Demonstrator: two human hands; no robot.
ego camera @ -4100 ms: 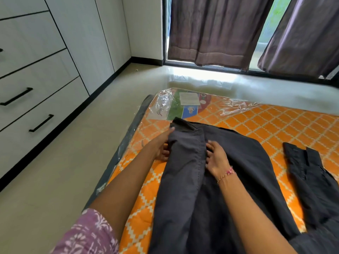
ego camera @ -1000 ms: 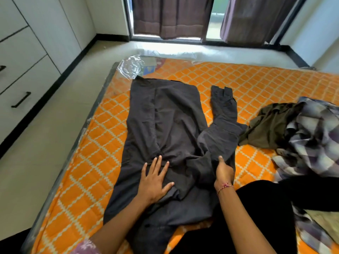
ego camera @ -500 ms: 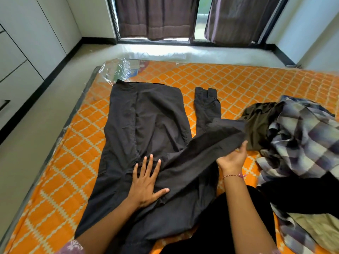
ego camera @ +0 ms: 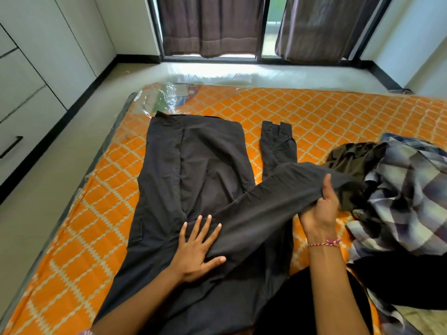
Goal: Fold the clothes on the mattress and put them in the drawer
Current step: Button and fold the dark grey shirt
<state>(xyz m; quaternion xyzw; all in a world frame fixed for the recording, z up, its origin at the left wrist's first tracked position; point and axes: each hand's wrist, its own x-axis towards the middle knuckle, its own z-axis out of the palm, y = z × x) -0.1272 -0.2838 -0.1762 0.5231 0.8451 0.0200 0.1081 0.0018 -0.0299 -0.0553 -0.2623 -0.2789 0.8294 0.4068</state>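
Dark shirt (ego camera: 200, 170) lay spread on the orange mattress (ego camera: 79, 228). Left hand (ego camera: 197, 250) pressed flat on it, fingers spread, while the right hand (ego camera: 320, 209) gripped a lifted sleeve (ego camera: 273, 197). Pile of plaid clothes (ego camera: 408, 197) sat just right of that.

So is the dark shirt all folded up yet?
Not yet. The shirt lies mostly spread on the mattress; the right hand holds one sleeve up, the left hand presses flat.

Dark grey shirt (ego camera: 208, 170) spread flat on orange mattress (ego camera: 338, 112), one sleeve (ego camera: 278, 197) lifted across
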